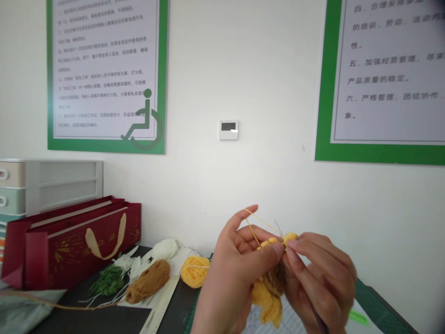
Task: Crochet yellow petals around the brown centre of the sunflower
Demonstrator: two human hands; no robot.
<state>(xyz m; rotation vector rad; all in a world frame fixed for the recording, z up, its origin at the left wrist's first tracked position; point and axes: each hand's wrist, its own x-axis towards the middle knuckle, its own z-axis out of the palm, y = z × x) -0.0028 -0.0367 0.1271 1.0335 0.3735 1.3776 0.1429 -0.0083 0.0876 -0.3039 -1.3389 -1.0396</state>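
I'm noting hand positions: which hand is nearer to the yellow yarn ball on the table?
Left. The left hand is raised just right of the yellow yarn ball; the right hand is farther right, beyond the left.

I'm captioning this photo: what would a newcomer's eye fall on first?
Probably the left hand and right hand, low and right of centre, holding yellow yarn work and a thin hook. Next might come the dark red bag at lower left, then the green-framed posters at upper left and upper right.
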